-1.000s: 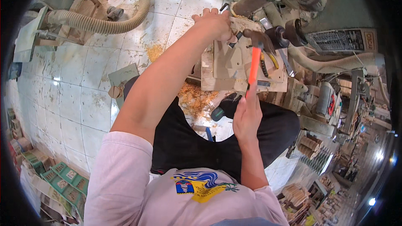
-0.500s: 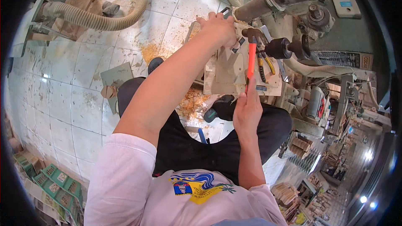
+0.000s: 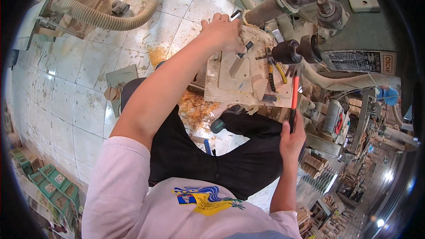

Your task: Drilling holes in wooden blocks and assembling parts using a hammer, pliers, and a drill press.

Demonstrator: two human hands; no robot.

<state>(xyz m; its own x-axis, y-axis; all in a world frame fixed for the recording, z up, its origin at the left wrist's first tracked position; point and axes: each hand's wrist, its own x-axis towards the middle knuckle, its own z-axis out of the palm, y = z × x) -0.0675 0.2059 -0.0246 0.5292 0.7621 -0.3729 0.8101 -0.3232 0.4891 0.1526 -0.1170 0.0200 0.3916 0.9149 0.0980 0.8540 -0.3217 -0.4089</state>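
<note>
A light wooden board lies flat on the machine's table in front of me. My left hand curls over its far left edge, fingers bent past the rim. That hand's thumb is beside a small black bar on the board. My right hand grips the black end of a hammer with an orange-red shaft, held right of the board. The hammer's head is smeared by motion, below the drill chuck. Yellow-and-black pliers lie on the board near a pale wooden block.
A black drill chuck juts over the board from the grey machine. A ribbed hose crosses the tiled floor at far left. Wood shavings lie below the board; green crates stand at lower left.
My right hand has swung the hammer to the right and nearer to me, away from above the board. My left hand has shifted slightly left, and the small black bar shows more fully.
</note>
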